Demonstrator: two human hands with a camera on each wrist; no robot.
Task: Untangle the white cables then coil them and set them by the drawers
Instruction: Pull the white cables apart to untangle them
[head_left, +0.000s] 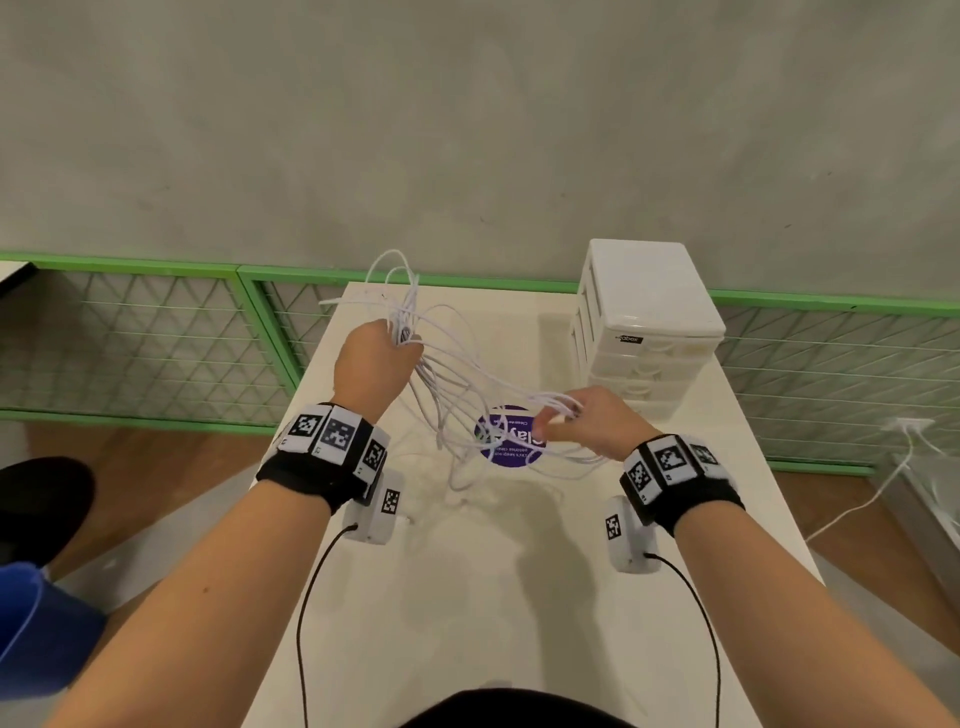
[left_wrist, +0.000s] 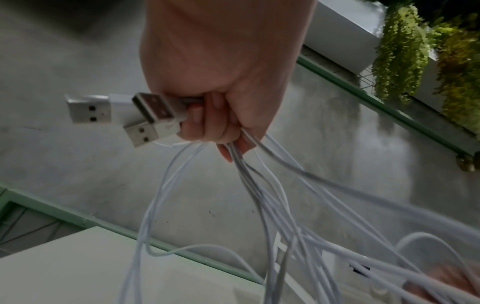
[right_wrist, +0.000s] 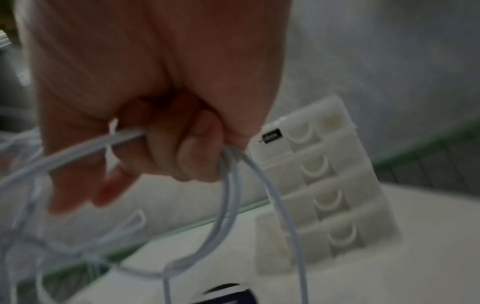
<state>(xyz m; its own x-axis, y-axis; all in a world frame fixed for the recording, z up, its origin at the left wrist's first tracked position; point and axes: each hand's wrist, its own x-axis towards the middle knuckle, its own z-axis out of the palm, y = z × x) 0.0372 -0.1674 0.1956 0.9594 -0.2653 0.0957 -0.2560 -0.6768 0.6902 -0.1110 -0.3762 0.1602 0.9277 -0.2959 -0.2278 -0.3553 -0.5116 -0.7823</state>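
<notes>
A tangle of white cables (head_left: 457, 395) hangs in the air between my two hands above the table. My left hand (head_left: 376, 353) is raised and grips a bunch of them; in the left wrist view its fist (left_wrist: 215, 115) holds the cables (left_wrist: 259, 195) with three USB plugs (left_wrist: 145, 115) sticking out. My right hand (head_left: 587, 421), lower and to the right, grips a few strands; the right wrist view shows its fingers (right_wrist: 187, 148) curled round the cables (right_wrist: 233, 195). Loops trail down onto the table. The white drawers (head_left: 644, 322) stand at the back right.
The white table (head_left: 519, 597) carries a purple round sticker (head_left: 511, 441) under the cables. A green mesh fence (head_left: 156, 338) runs behind the table. Another white cable (head_left: 883, 488) lies on the floor at right. A blue object (head_left: 36, 623) is at left.
</notes>
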